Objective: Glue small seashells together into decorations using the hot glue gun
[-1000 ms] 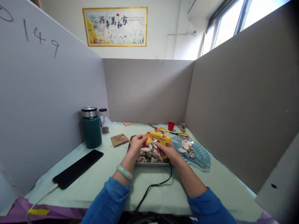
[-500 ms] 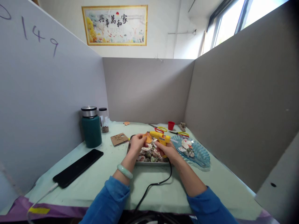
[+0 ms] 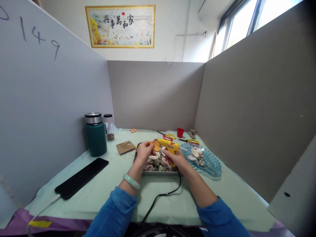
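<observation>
My right hand (image 3: 175, 158) is wrapped round the handle of a yellow glue gun (image 3: 169, 145), whose nozzle points left. Between the fingers of my left hand (image 3: 145, 151) is a small flat orange piece (image 3: 155, 145), close to the nozzle; whether the two touch I cannot tell. Both hands are above a shallow tray (image 3: 160, 173) filled with pale pink, white and greenish pieces like shells or dried petals. A black cord (image 3: 161, 195) runs from the glue gun down to the table's front edge.
Left stand a green flask (image 3: 95, 140), a clear jar (image 3: 109, 128) and a black phone (image 3: 81, 177). A brown card (image 3: 125, 147) lies behind. At the back are scissors (image 3: 168, 136) and a red cup (image 3: 180, 133). A blue glass dish (image 3: 211, 164) holds pale pieces. Partitions enclose the table.
The whole view has shifted very slightly. Both hands keep their hold on the orange piece and the glue gun, with hardly any movement.
</observation>
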Demonstrator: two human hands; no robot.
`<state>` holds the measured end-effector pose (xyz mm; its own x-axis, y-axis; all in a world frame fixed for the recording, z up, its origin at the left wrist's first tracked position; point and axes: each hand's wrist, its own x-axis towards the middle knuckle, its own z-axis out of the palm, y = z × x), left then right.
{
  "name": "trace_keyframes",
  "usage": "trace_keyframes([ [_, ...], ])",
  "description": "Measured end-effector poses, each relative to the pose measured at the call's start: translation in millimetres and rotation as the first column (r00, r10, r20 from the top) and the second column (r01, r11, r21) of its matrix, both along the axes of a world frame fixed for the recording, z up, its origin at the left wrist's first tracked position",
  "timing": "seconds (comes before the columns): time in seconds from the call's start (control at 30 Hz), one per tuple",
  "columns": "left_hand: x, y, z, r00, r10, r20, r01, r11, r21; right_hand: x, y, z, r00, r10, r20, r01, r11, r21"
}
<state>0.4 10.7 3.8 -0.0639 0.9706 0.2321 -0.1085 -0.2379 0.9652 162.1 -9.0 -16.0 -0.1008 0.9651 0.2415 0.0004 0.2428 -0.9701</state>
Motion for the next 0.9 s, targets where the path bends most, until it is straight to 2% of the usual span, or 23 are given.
trace_keyframes([
  [0.43,-3.9,-3.4,9.6,0.979,0.007,0.203,-0.005,1.0,-0.01,0.3,-5.4,5.8,0.998,0.061,-0.013,-0.061,0.997,-0.048],
  [0.9,-4.4,-0.6,7.0,0.986,-0.019,0.168,0.016,1.0,0.019,0.9,-1.1,1.5,0.997,0.037,-0.061,-0.041,0.998,-0.056],
])
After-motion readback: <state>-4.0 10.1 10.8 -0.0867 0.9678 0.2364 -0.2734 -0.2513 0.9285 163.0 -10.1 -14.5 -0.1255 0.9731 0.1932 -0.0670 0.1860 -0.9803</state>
